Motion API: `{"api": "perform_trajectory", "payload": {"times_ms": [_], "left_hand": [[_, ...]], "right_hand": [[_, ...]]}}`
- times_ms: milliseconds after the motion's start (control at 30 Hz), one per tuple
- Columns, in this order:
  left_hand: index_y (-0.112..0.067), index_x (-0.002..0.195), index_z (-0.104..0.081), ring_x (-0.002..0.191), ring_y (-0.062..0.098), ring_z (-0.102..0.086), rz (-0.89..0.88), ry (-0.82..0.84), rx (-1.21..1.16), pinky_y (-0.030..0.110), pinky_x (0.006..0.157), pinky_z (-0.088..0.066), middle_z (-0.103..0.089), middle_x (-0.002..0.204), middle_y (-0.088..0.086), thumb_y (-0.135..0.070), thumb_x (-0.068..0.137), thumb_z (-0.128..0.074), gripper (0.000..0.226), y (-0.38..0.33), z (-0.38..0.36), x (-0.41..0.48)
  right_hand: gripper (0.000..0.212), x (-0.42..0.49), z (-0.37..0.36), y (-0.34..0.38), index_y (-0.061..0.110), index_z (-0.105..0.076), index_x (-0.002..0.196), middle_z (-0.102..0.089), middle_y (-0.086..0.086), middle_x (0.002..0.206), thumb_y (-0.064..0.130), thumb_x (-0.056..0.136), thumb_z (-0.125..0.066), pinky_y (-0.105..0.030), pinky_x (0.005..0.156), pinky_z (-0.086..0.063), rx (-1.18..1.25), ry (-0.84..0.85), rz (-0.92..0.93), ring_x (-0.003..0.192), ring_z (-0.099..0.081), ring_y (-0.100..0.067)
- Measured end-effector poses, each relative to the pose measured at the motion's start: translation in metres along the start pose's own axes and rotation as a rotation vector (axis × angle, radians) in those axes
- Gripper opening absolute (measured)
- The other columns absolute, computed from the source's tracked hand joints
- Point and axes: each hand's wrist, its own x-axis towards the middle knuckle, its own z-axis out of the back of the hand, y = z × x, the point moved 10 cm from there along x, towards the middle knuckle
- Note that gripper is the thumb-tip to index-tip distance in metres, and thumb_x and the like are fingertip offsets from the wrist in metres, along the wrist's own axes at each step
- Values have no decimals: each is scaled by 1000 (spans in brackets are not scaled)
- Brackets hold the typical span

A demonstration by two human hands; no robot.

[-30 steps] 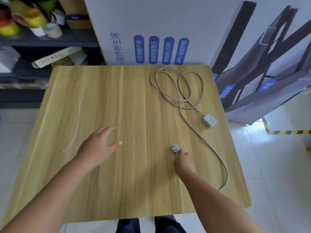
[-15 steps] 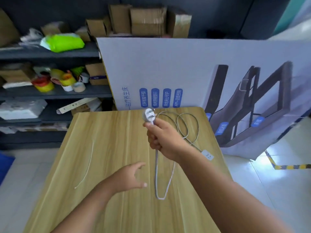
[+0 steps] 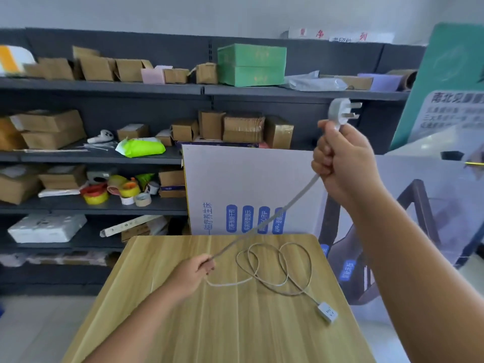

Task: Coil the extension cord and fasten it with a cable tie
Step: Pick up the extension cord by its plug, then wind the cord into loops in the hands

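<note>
Both hands closed on light, limp extension cord (image 3: 293, 203): right hand (image 3: 343, 163) under plug (image 3: 340, 111), left hand (image 3: 192, 273) lower; regrip near left.

The wooden surface (image 3: 183, 323) carries loose loops of the white cord (image 3: 281, 268) toward its far right; the socket block (image 3: 327, 312) lies near the right edge.

Single head-worn wide-angle view, no second view to overlap with, looking forward and only slightly down from above the near edge of the wooden table (image 3: 183, 323), both forearms reaching in close from the bottom, shelving (image 3: 104, 87) farther back filling the upper frame (edges curve with lens distortion).
</note>
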Motion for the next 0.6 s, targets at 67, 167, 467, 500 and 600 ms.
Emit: {"api": "perform_trajectory", "payload": {"times_ms": [67,167,467,500,600], "left_hand": [[-29,79,-62,65,27,-59,-6,-122,-69,36,66,-47,-62,68,8,-32,101,-46,27,-5,31,-1],[-30,93,-71,77,36,-64,-116,-292,-125,36,65,-47,-72,81,11,-37,97,-52,21,-36,75,-2],[-26,89,-59,69,14,-60,-370,-73,-48,24,63,-48,-62,78,-7,-17,86,-71,15,-177,62,5],[-23,86,-57,66,13,-58,-367,-106,-84,22,60,-46,-62,77,-5,-17,85,-72,17,-181,65,6],[-18,85,-58,55,8,-59,-349,-118,-178,22,52,-46,-66,72,-2,-14,84,-73,16,-185,65,3]], "right_hand": [[18,-5,22,-11,15,-58,91,-40,5,56,20,101,-44,-21,42,-31,-169,-85,20,45,-32,-8],[18,-16,35,-43,17,-59,95,-45,3,63,23,101,-44,-24,47,-34,-482,-66,-23,51,-38,-9],[8,-82,-43,-148,37,-51,105,-67,-11,94,35,99,-46,-38,71,-47,-670,336,-150,78,-58,-15],[6,-83,-44,-144,34,-49,102,-63,-12,91,31,100,-45,-35,68,-44,-642,289,-108,73,-53,-13],[7,-76,-35,-127,23,-52,97,-54,-6,96,23,100,-45,-37,74,-46,-692,120,24,82,-51,-19]]}}
